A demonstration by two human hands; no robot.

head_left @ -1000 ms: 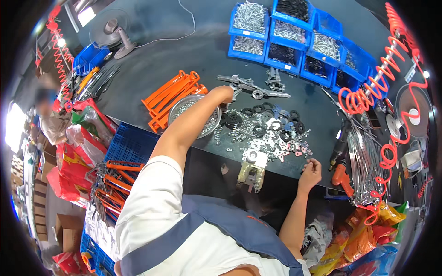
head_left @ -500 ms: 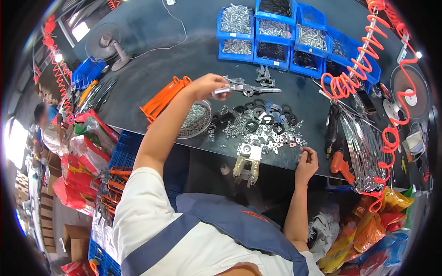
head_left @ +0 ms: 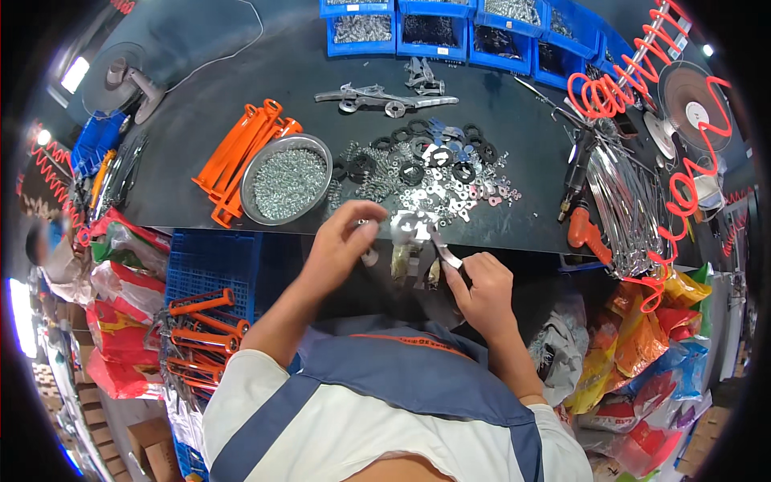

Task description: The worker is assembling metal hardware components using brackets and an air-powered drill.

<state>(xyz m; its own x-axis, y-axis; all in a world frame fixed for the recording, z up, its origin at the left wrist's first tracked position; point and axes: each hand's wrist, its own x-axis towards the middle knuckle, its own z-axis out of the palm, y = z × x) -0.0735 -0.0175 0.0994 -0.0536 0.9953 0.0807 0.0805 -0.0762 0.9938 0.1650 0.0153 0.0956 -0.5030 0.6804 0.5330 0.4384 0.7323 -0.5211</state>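
My left hand (head_left: 341, 245) pinches a small silver metal part (head_left: 371, 257) just in front of the dark table's near edge. My right hand (head_left: 480, 283) grips a bent silver metal piece (head_left: 440, 245) that reaches up toward a shiny metal part (head_left: 409, 226) held between both hands. A yellowish metal fixture (head_left: 414, 265) sits below them at the table edge. Just beyond lies a scatter of washers, springs and black rubber rings (head_left: 434, 173). A round metal bowl of screws (head_left: 286, 178) stands left of that pile.
Orange plastic handles (head_left: 241, 157) lie beside the bowl. Blue bins of hardware (head_left: 450, 28) line the far edge, with metal brackets (head_left: 385, 96) before them. Red coiled hoses (head_left: 642, 96), an orange-handled power tool (head_left: 582, 229) and metal strips (head_left: 622, 205) sit right. A blue crate (head_left: 213, 261) stands left.
My left hand has pulled back from the far metal brackets to the table's near edge. My right hand has risen to meet it, and both now hold metal parts together.
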